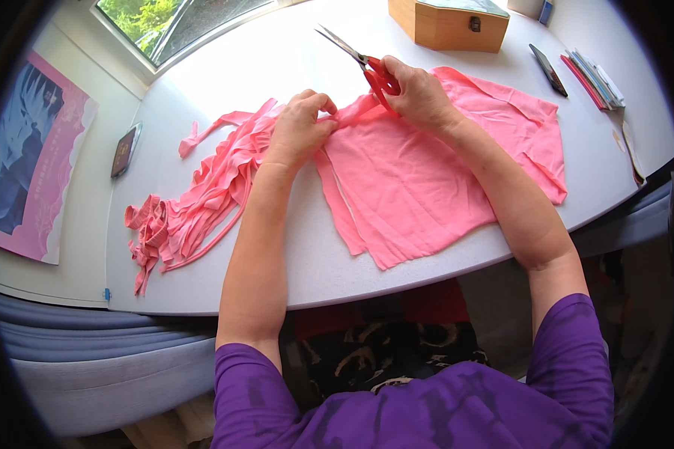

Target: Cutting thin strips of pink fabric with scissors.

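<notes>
A large piece of pink fabric lies spread on the white table, with a long slit near its left edge setting off a strip. My left hand pinches the fabric's upper left edge between thumb and fingers. In my right hand is a pair of red-handled scissors, blades pointing up and left, away from the cloth. The fingers of that hand also rest at the fabric's upper edge; whether they grip it I cannot tell. Left of my left forearm sits a heap of cut pink fabric strips.
A wooden box with a metal clasp stands at the back. Towards the right lie a dark phone and a stack of notebooks. Another phone-like device leans by the left wall, near a pink poster. A window is beyond.
</notes>
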A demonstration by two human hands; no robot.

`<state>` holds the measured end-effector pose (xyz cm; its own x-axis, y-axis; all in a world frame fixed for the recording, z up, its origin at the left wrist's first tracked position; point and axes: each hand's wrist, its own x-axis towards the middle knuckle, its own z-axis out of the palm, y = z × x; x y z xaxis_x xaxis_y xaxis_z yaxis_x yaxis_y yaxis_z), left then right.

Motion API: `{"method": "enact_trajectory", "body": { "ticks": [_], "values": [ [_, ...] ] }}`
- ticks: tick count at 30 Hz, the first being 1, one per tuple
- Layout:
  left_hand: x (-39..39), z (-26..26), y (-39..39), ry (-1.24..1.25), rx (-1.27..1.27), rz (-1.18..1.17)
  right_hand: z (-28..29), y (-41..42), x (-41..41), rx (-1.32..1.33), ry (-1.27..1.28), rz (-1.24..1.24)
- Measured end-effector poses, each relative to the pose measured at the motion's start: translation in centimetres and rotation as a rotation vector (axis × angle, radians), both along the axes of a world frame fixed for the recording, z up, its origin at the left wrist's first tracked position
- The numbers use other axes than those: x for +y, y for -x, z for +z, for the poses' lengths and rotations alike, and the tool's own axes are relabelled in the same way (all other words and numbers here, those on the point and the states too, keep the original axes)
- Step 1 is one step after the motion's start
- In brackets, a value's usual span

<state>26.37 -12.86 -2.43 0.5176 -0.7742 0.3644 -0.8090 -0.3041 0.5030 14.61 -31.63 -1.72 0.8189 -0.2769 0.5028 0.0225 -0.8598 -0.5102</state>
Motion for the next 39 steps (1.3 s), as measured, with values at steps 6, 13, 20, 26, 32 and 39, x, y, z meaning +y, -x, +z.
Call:
{"method": "enact_trajectory", "body": {
  "ticks": [6,13,20,26,32,39],
  "values": [
    [-0.4,-0.2,-0.1,0.090,-0.018,-0.011,-0.3,-0.3,0.0,-0.113,0.011,-0.063],
    [-0.6,0.1,-0.1,0.245,-0.027,0.008,-0.6,-0.8,0.2,-0.270,0.040,-0.084],
    [-0.8,0.1,-0.2,0.344,-0.101,0.081,-0.6,-1.1,0.3,-0.370,0.058,-0.109],
    [-0.8,0.3,-0.4,0.171,-0.062,0.159,-1.4,-1.5,-0.6,-0.189,-0.067,-0.092],
    [-0.6,-0.3,-1.5,0.245,-0.238,0.308,-1.9,-1.8,-1.7,-0.222,0.053,-0.137],
    [-0.2,0.4,0.0,0.013,-0.202,0.017,0.2,0.3,-2.5,0.110,0.130,-0.367]
  ]
}}
